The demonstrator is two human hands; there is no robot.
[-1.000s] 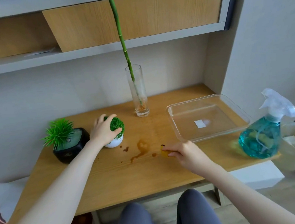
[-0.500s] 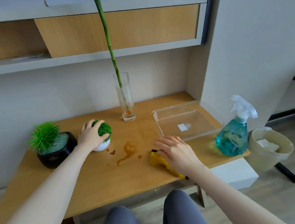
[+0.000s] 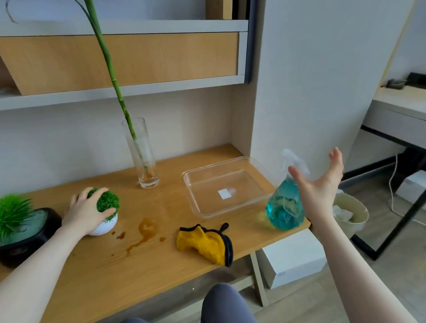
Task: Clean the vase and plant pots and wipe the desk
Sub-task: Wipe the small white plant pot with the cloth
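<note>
Her right hand (image 3: 318,187) hangs spread and empty just beside the spray bottle (image 3: 284,208). Her left hand (image 3: 87,214) curls over the small white plant pot (image 3: 104,223). The yellow cloth (image 3: 205,243) lies crumpled at the desk (image 3: 101,279) edge, near brown spills (image 3: 145,227). The glass vase (image 3: 141,154) stands behind, the black pot (image 3: 20,237) far left.

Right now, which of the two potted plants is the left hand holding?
The round plant in the white pot; the left hand grips it. The spiky plant in the black pot stands untouched.
</note>
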